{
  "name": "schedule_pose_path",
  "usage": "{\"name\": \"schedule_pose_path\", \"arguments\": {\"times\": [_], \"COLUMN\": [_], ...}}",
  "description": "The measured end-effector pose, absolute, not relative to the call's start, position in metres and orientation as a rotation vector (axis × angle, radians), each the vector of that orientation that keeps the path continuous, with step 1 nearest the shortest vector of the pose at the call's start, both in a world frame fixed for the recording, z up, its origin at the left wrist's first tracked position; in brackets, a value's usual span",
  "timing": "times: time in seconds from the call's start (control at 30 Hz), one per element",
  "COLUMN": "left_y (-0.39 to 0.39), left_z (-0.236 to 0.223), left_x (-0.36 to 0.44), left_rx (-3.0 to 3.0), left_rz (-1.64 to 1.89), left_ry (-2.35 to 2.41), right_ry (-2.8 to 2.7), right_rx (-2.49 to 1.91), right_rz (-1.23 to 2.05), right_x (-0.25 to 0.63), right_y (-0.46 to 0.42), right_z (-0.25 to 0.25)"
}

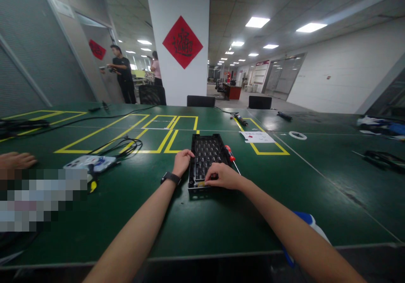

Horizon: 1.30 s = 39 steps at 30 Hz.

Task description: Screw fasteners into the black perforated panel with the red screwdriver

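Observation:
A black case [210, 154] with rows of small metallic pieces, which look like screwdriver bits, lies open on the green table in front of me. My left hand [182, 161], with a dark watch on its wrist, grips the case's left side wall. At the near end of the case, the fingers of my right hand [221, 175] are pinched together low inside it. Whatever they hold is hidden. Just left of those fingertips, a small yellowish piece [201, 184] shows in the case. A red-handled screwdriver [230, 154] rests against the table along the case's right side.
Yellow tape [169, 141] outlines areas on the table [152, 228]. Another person's hand [17, 160] rests at the left, near cables and a pale box [91, 163]. A white sheet [257, 137], a tape roll [298, 135] and dark tools lie right; a blue-white item [311, 224] is by my right forearm.

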State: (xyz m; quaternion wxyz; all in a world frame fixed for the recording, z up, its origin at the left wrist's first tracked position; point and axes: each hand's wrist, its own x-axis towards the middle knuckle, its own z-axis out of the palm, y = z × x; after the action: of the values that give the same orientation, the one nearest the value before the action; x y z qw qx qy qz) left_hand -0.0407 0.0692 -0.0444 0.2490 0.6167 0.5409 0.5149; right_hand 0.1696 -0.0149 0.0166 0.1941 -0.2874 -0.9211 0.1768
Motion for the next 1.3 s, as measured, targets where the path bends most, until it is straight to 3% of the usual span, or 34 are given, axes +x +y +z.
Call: {"name": "schedule_pose_path", "arguments": {"times": [1.3], "left_y": [0.0672], "left_z": [-0.0433], "left_x": [-0.0396], "left_rx": [1.632], "left_rz": [1.435], "left_ry": [1.448], "right_ry": [-2.592], "right_rx": [-0.804], "right_rz": [0.468], "right_x": [0.1696], "right_y": [-0.0121], "right_z": [0.0129]}}
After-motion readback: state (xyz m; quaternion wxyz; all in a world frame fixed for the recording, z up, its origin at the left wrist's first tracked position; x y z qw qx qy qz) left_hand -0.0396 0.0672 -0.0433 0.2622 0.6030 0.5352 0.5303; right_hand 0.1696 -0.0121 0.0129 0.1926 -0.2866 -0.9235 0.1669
